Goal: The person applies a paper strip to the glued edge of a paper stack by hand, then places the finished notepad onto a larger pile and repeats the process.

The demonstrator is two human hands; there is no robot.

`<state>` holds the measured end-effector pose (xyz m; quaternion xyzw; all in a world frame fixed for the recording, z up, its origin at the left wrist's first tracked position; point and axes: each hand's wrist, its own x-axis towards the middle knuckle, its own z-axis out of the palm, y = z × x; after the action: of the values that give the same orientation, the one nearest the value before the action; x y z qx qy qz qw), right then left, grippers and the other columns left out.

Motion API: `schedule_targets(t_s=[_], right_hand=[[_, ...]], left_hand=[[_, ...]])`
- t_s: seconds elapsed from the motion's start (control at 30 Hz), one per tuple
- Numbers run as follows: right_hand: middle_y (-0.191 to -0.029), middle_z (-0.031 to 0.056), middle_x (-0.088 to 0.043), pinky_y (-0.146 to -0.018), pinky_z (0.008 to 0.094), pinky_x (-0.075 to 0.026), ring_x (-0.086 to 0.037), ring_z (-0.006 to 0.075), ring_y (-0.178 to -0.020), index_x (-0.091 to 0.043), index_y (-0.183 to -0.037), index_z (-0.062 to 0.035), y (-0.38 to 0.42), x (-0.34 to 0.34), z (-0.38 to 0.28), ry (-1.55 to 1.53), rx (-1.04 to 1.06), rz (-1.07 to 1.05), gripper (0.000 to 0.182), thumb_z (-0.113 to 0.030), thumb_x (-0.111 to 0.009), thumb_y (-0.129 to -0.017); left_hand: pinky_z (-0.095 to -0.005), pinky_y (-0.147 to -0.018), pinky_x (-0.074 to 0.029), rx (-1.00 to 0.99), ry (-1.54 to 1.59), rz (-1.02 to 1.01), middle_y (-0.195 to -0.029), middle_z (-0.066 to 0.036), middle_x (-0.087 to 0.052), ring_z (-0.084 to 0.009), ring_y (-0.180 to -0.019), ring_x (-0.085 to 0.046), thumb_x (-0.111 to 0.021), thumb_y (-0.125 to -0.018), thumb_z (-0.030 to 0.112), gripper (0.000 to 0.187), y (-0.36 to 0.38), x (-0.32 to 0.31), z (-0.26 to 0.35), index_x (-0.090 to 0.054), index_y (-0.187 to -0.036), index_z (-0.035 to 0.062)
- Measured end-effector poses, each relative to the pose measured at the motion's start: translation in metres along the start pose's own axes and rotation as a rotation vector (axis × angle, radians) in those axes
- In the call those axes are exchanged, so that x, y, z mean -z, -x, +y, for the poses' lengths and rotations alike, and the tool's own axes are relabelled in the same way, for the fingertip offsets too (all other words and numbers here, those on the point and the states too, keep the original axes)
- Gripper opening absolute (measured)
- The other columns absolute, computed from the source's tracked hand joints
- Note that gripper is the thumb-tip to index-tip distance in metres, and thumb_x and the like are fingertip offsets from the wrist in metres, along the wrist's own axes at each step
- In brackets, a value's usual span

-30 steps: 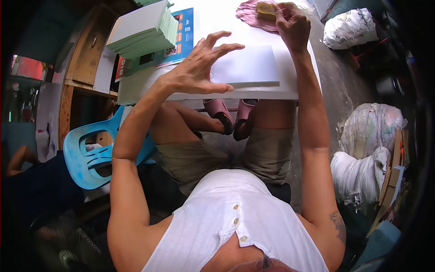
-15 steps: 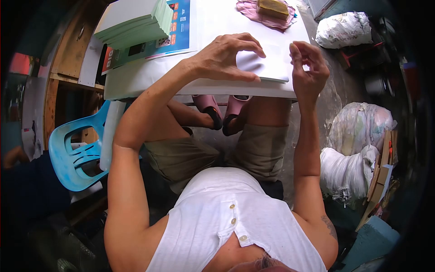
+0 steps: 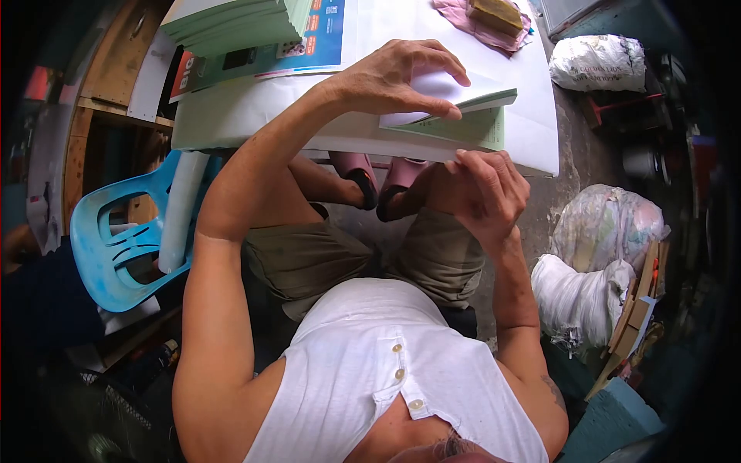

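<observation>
A small paper pad [image 3: 486, 127] lies near the front edge of the white table, its lower part showing a green printed sheet. Its upper sheets [image 3: 485, 90] are raised at the right, showing white faces and greenish edges. My left hand [image 3: 405, 81] curves over the pad's left side, thumb below and fingers above, gripping the raised sheets. Just off the front edge of the table, my right hand [image 3: 490, 189] is closed, fingertips pinched close to the pad's lower right corner. Whatever is in that pinch, if anything, cannot be made out.
A tall stack of green-edged paper [image 3: 235, 27] rests on a blue printed poster [image 3: 316, 50] at the back left. A yellowish block [image 3: 495, 15] sits on a pink cloth [image 3: 463, 15]. A blue plastic chair [image 3: 116, 239] stands left; white sacks [image 3: 583, 297] lie right.
The pad's upper sheets have come up, exposing the green printed sheet. My right hand has moved down and left, off the table's front edge. My left hand has shifted slightly right and away.
</observation>
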<state>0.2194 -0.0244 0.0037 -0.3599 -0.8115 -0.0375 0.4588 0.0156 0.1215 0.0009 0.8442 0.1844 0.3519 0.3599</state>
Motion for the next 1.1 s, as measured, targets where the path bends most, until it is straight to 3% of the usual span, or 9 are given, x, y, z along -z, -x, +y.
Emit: schedule_targets(t_s=[0.2, 0.43, 0.63, 1.1], right_hand=[[-0.084, 0.0093, -0.068, -0.059, 0.0338, -0.054, -0.065, 0.0244, -0.067, -0.068, -0.101, -0.0016, 0.007, -0.016, -0.005, -0.038, -0.007, -0.039, 0.031, 0.005, -0.079, -0.073], [-0.082, 0.0087, -0.067, -0.059, 0.0334, -0.053, -0.064, 0.0240, -0.066, -0.067, -0.099, -0.0008, 0.014, -0.022, -0.008, -0.049, -0.017, -0.064, 0.035, 0.006, -0.077, -0.066], [-0.082, 0.0091, -0.066, -0.058, 0.0337, -0.053, -0.062, 0.0243, -0.065, -0.068, -0.098, -0.0011, 0.017, -0.021, -0.007, -0.035, -0.024, -0.068, 0.038, 0.007, -0.074, -0.062], [-0.081, 0.0082, -0.066, -0.059, 0.0332, -0.053, -0.063, 0.0234, -0.066, -0.067, -0.096, -0.0017, 0.020, -0.024, -0.014, -0.028, -0.021, -0.065, 0.035, 0.007, -0.074, -0.063]], left_hand=[[-0.0393, -0.105, -0.048, 0.039, 0.106, 0.035, -0.122, -0.011, -0.068, -0.0251, -0.113, -0.064, -0.083, -0.083, 0.034, 0.031, 0.002, 0.005, 0.003, -0.076, -0.095, 0.0058], [-0.0346, -0.090, -0.048, 0.139, 0.268, 0.016, -0.119, -0.009, -0.066, -0.0190, -0.098, -0.063, -0.078, -0.088, 0.019, 0.022, 0.006, 0.018, 0.007, -0.069, -0.079, 0.0009], [-0.0338, -0.093, -0.048, 0.220, 0.483, 0.047, -0.125, -0.009, -0.063, -0.0178, -0.106, -0.061, -0.079, -0.088, 0.020, 0.023, 0.008, 0.020, 0.019, -0.069, -0.078, 0.0022], [-0.0360, -0.102, -0.043, 0.236, 0.474, 0.042, -0.124, -0.009, -0.062, -0.0192, -0.115, -0.057, -0.078, -0.089, 0.018, 0.021, 0.009, 0.022, 0.015, -0.067, -0.077, 0.0035]])
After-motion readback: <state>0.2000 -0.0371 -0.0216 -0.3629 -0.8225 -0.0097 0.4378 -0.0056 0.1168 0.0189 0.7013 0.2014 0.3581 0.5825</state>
